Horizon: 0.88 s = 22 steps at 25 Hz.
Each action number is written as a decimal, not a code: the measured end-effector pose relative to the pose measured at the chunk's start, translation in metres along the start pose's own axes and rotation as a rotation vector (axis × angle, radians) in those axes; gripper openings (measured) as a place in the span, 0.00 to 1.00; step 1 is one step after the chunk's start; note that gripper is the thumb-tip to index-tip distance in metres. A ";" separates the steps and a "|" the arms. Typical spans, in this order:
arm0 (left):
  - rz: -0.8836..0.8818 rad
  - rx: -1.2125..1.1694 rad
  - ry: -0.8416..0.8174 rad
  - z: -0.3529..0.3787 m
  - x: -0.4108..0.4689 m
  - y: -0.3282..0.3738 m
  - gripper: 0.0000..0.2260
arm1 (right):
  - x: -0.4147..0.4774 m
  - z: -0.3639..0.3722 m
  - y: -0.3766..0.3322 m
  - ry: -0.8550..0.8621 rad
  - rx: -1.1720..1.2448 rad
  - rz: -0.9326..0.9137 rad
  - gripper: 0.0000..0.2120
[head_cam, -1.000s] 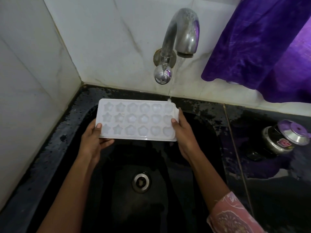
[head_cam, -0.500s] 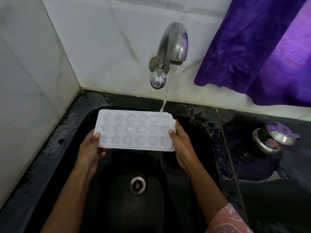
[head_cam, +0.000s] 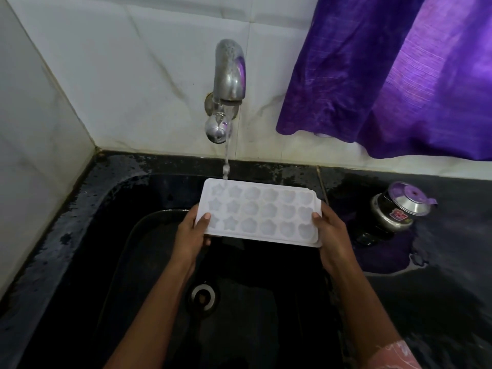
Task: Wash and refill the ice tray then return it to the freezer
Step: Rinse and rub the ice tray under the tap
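Note:
A white ice tray (head_cam: 262, 215) with star and flower shaped cells is held level over the black sink (head_cam: 149, 235). My left hand (head_cam: 190, 237) grips its left end, thumb on top. My right hand (head_cam: 332, 235) grips its right end the same way. A thin stream of water (head_cam: 226, 161) runs from the steel tap (head_cam: 229, 73) and lands on the tray's far left corner.
The sink drain (head_cam: 203, 295) lies below the tray. A small steel lidded pot (head_cam: 399, 207) stands on the wet black counter at the right. A purple curtain (head_cam: 386, 70) hangs over the back wall at the right. White tiled walls close off the left and back.
The tray has shifted to the right under the tap, so the water now falls on its far left corner instead of its far right corner. The stream has grown from a trickle.

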<state>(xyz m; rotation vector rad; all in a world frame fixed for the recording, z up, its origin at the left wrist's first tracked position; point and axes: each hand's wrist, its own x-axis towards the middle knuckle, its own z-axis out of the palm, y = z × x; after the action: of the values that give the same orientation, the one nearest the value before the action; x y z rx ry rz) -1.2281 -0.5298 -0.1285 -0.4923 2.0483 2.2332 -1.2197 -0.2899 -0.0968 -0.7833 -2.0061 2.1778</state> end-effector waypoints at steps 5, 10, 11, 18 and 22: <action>0.052 0.017 -0.060 -0.005 -0.001 0.011 0.14 | 0.005 0.004 -0.002 0.008 -0.006 0.001 0.18; 0.028 -0.024 0.066 -0.043 -0.003 0.011 0.13 | 0.002 0.043 0.006 -0.073 -0.072 -0.022 0.19; 0.018 -0.078 0.081 -0.051 -0.004 0.011 0.13 | 0.000 0.053 0.009 -0.105 -0.100 -0.030 0.20; -0.011 -0.381 0.216 -0.082 -0.009 0.016 0.16 | -0.024 0.120 0.017 -0.213 -1.134 -0.518 0.29; -0.059 -0.479 0.183 -0.063 -0.014 0.012 0.15 | -0.041 0.155 0.032 -0.369 -1.303 -0.715 0.37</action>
<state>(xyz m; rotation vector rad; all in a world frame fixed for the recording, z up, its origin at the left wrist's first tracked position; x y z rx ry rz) -1.2064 -0.5905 -0.1171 -0.8022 1.5213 2.7301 -1.2396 -0.4515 -0.1129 0.3873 -3.0821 0.4914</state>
